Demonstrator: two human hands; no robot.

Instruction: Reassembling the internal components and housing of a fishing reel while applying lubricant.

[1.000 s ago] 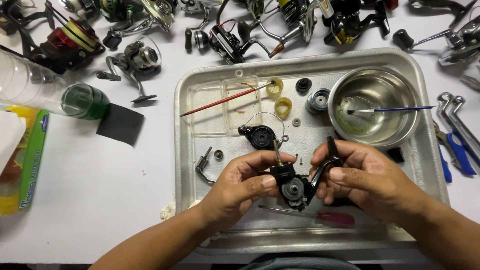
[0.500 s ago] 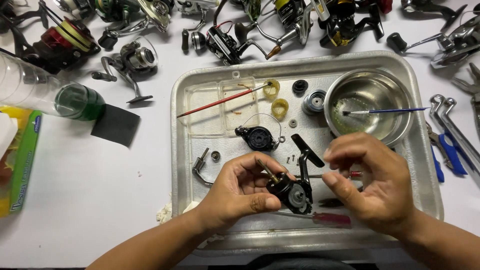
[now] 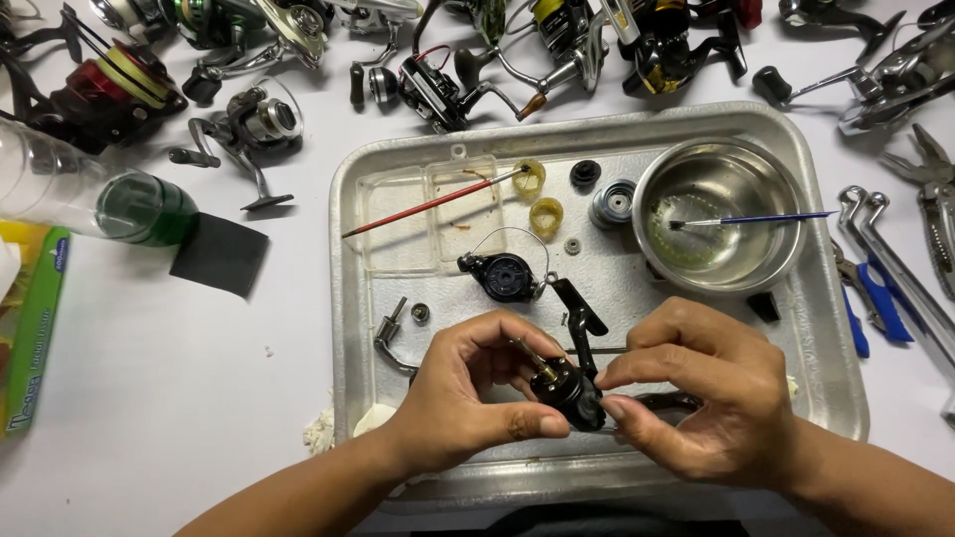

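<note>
My left hand [image 3: 468, 398] and my right hand [image 3: 701, 393] together hold a black fishing reel body [image 3: 569, 388] over the near part of a metal tray [image 3: 348, 298]. A brass shaft sticks out of the reel body toward my left fingers, and a black arm rises from it. My right thumb and fingers pinch its right side. Just beyond my hands a black round reel part [image 3: 505, 276] with a wire bail lies in the tray.
The tray also holds a steel bowl [image 3: 718, 214] with a blue brush, a red brush [image 3: 428, 204], yellow rings, small black parts and a metal handle piece [image 3: 388, 333]. Several fishing reels line the far edge. Pliers and wrenches lie right; a clear bottle [image 3: 90, 194] lies left.
The reel body has turned in my hands. My right hand has come back onto it from the right, and both hands sit slightly lower in the tray.
</note>
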